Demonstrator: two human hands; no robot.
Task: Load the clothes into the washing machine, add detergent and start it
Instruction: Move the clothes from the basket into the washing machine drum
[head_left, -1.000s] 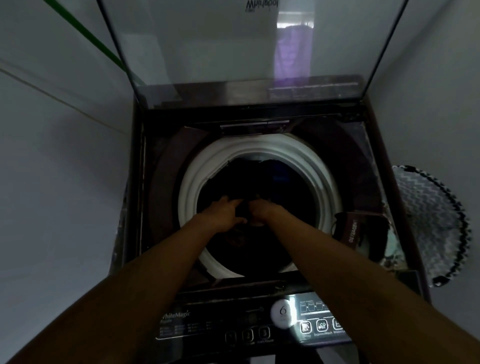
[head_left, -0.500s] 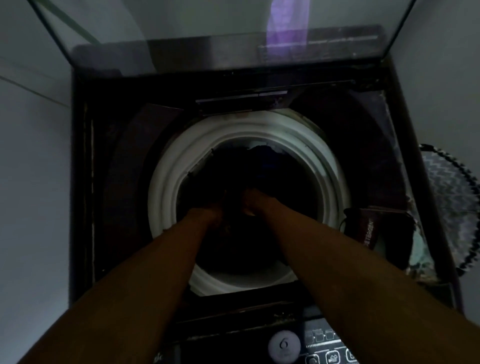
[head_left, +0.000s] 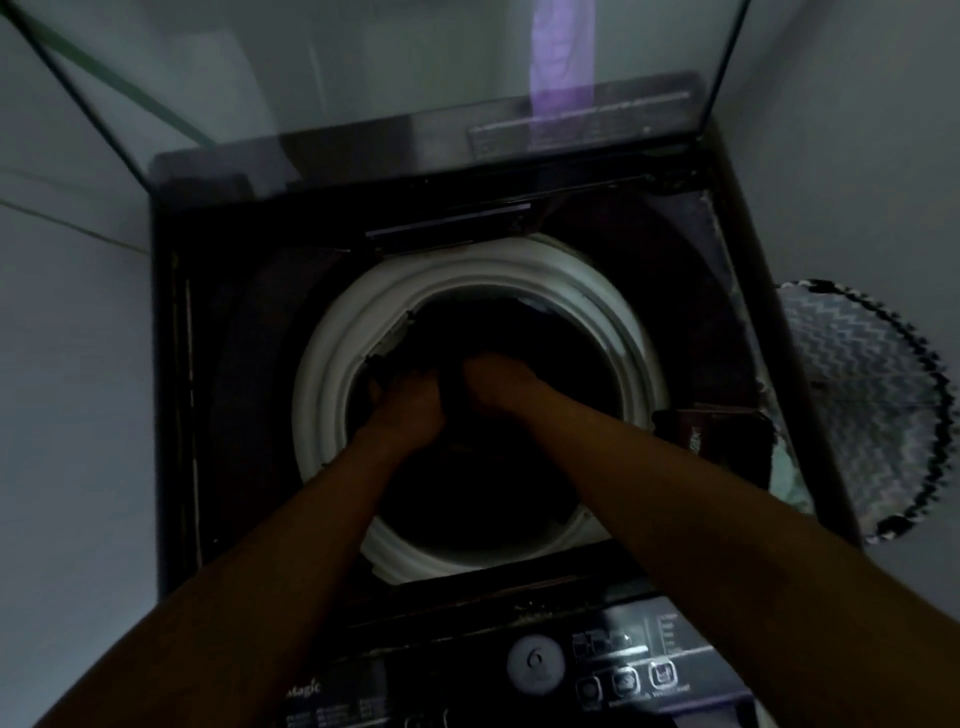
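A top-loading washing machine stands with its glass lid (head_left: 363, 78) raised, and the white drum rim (head_left: 332, 364) shows. Dark clothes (head_left: 561, 415) fill the drum, hard to make out in the dim light. Both my arms reach down into the drum. My left hand (head_left: 410, 400) lies on the clothes with its fingers spread toward the far left. My right hand (head_left: 498, 384) is just beside it, its fingers sunk into the dark fabric and hidden. A dark red detergent pack (head_left: 711, 441) sits on the machine's right ledge.
The control panel (head_left: 623, 675) with a round white dial (head_left: 535, 662) runs along the machine's near edge. A zigzag-patterned laundry basket (head_left: 857, 395) stands to the right of the machine. Walls close in on both sides.
Both hands have gone deeper into the drum onto the dark clothes. The view has dropped closer over the machine.
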